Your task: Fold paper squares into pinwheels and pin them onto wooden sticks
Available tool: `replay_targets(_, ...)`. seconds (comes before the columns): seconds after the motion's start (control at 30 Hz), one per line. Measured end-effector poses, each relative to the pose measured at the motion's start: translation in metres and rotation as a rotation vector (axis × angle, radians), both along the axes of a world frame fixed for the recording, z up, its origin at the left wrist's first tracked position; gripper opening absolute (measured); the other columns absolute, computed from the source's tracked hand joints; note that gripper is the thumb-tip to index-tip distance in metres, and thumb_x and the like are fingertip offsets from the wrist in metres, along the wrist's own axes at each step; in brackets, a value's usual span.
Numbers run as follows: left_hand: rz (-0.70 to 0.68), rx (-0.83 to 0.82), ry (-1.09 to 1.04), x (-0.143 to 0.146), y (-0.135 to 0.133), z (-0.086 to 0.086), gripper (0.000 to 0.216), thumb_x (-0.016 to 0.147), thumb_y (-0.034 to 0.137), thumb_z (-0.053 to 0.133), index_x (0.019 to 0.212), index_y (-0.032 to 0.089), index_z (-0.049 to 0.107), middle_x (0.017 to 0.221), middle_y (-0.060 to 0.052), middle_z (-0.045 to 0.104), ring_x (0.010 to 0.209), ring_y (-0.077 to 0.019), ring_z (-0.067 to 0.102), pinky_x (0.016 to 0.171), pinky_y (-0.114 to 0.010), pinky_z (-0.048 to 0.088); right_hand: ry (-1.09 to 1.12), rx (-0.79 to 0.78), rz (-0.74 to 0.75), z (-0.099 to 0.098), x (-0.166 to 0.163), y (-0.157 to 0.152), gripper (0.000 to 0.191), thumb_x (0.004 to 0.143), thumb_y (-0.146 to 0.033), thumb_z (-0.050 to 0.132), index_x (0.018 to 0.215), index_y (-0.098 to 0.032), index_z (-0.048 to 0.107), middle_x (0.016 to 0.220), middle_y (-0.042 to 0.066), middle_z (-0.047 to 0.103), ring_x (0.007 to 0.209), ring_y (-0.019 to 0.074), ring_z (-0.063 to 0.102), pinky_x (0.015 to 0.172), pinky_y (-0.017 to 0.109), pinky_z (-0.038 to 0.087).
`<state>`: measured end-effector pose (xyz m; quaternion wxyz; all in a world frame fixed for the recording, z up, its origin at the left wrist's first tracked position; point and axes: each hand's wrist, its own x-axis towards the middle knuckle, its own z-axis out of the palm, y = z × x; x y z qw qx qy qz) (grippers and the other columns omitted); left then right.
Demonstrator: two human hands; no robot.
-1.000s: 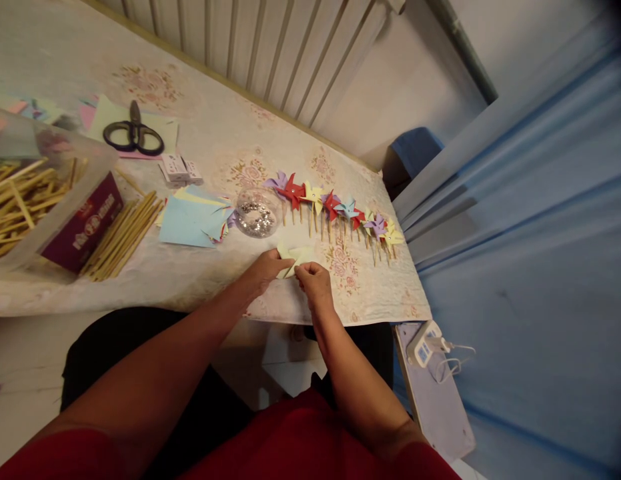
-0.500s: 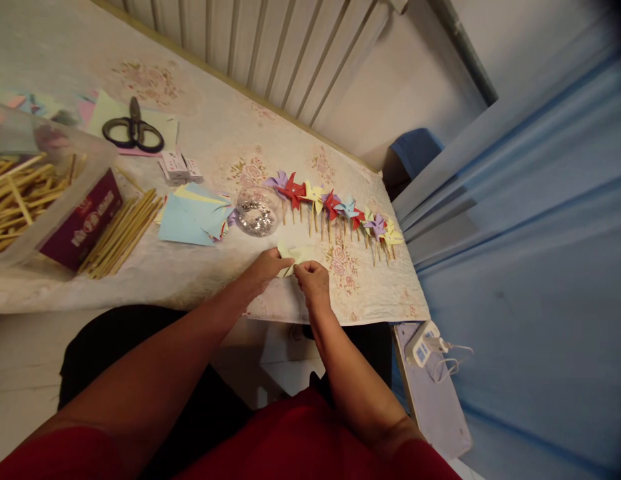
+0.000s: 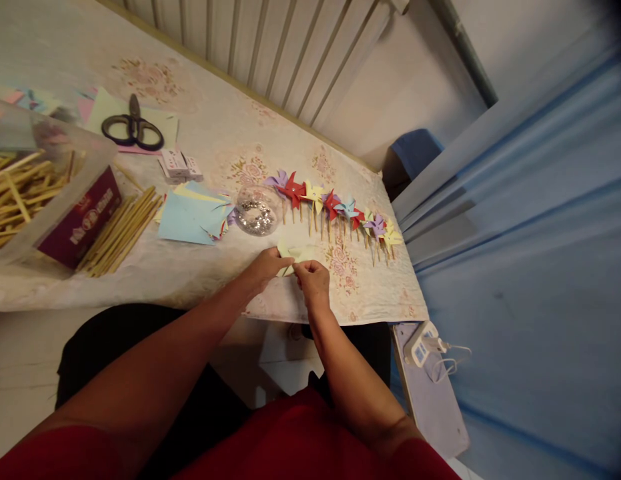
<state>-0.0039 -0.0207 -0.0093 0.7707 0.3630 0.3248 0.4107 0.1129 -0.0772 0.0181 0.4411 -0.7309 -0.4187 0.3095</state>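
Note:
A pale yellow-green piece of paper (image 3: 301, 253) is held low over the front edge of the table, between both hands. My left hand (image 3: 268, 264) is closed on its left side, thumb on top. Against its right part, my right hand (image 3: 313, 277) pinches with thumb and forefinger; whether something small is also in that pinch is hidden. Just beyond the hands stands a round clear dish (image 3: 257, 212) of small shiny metal pieces. A row of coloured paper pinwheels (image 3: 331, 203) on sticks lies behind and to the right.
To the left are a stack of coloured paper squares (image 3: 193, 217), small white boxes (image 3: 179, 165), dark-handled scissors (image 3: 133, 128) on paper sheets, a bundle of thin sticks (image 3: 124, 233) and a clear bin (image 3: 103, 160) with more sticks. A power strip (image 3: 421, 343) sits right of the table, by a blue curtain (image 3: 540, 253).
Almost nothing differs. Both hands keep the paper in the same place, and the view has shifted very slightly.

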Motion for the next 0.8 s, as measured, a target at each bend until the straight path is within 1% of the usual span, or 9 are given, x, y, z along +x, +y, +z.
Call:
replay_targets(0.1,0.001,-0.007,0.012,0.000,0.000,0.002,0.037,0.058,0.025,0.075,0.092,0.010,0.072,0.076,-0.005,0.072,0.070,-0.0184,0.064,0.069,-0.030,0.047,-0.019,-0.005,-0.002,-0.001,-0.001,0.000,0.025,0.073,-0.043,0.067,0.065,-0.021,0.059,0.053,-0.005,0.053,0.052,0.0121,0.048,0.054,0.025,0.038)
replay_targets(0.2,0.012,0.006,0.051,-0.001,0.000,0.007,0.034,0.060,0.021,0.073,0.092,0.010,0.072,0.078,-0.005,0.073,0.071,-0.0181,0.064,0.067,-0.028,0.047,-0.097,0.027,-0.038,0.005,0.002,0.000,0.024,0.074,-0.043,0.066,0.071,-0.020,0.061,0.060,-0.003,0.058,0.058,0.0138,0.052,0.058,0.026,0.041)
replay_targets(0.3,-0.011,0.061,0.131,-0.005,0.001,0.015,0.027,0.061,0.018,0.071,0.087,0.011,0.073,0.076,-0.004,0.073,0.069,-0.0177,0.062,0.066,-0.028,0.047,-0.272,0.126,-0.095,0.023,0.015,0.003,0.031,0.071,-0.040,0.070,0.092,-0.017,0.067,0.078,0.001,0.064,0.067,0.0152,0.055,0.067,0.028,0.045)
replay_targets(0.37,-0.042,0.113,0.210,-0.008,0.002,0.017,0.021,0.061,0.018,0.070,0.081,0.012,0.072,0.072,-0.003,0.071,0.067,-0.0172,0.060,0.064,-0.027,0.046,-0.375,0.206,-0.020,0.039,0.026,0.008,0.048,0.068,-0.037,0.075,0.110,-0.017,0.066,0.100,0.006,0.067,0.076,0.0162,0.057,0.074,0.030,0.047)
replay_targets(0.43,-0.078,0.166,0.286,-0.011,0.002,0.018,0.016,0.060,0.018,0.070,0.075,0.013,0.072,0.067,-0.002,0.069,0.063,-0.0167,0.058,0.060,-0.026,0.043,-0.423,0.215,0.154,0.053,0.037,0.014,0.049,0.065,-0.033,0.078,0.110,-0.018,0.068,0.109,0.009,0.067,0.087,0.0186,0.060,0.079,0.032,0.047)
replay_targets(0.5,-0.103,0.216,0.337,-0.012,0.001,0.017,0.012,0.060,0.019,0.070,0.071,0.014,0.071,0.064,-0.001,0.067,0.060,-0.0158,0.055,0.056,-0.024,0.040,-0.432,0.144,0.339,0.061,0.042,0.019,0.037,0.063,-0.030,0.079,0.099,-0.020,0.073,0.103,0.007,0.070,0.089,0.0196,0.061,0.081,0.033,0.047)
replay_targets(0.57,-0.116,0.249,0.358,-0.013,0.000,0.016,0.010,0.059,0.018,0.069,0.068,0.015,0.071,0.062,0.000,0.065,0.058,-0.0149,0.052,0.053,-0.023,0.035,-0.431,0.042,0.476,0.063,0.042,0.023,0.021,0.064,-0.026,0.078,0.084,-0.021,0.075,0.089,0.003,0.072,0.082,0.0188,0.062,0.077,0.032,0.046)
replay_targets(0.67,-0.130,0.268,0.349,-0.012,-0.001,0.016,0.011,0.057,0.015,0.067,0.068,0.015,0.072,0.063,0.000,0.065,0.057,-0.0144,0.051,0.052,-0.023,0.032,-0.432,-0.072,0.560,0.057,0.036,0.024,0.001,0.067,-0.021,0.071,0.066,-0.021,0.072,0.066,-0.001,0.067,0.066,0.0158,0.058,0.064,0.027,0.041)
replay_targets(0.8,-0.151,0.289,0.361,-0.013,0.000,0.015,0.012,0.057,0.015,0.066,0.068,0.016,0.073,0.063,-0.001,0.066,0.058,-0.0148,0.051,0.052,-0.023,0.032,-0.408,-0.115,0.581,0.051,0.029,0.022,0.012,0.066,-0.016,0.064,0.055,-0.020,0.067,0.051,-0.004,0.057,0.054,0.0123,0.048,0.053,0.024,0.030)
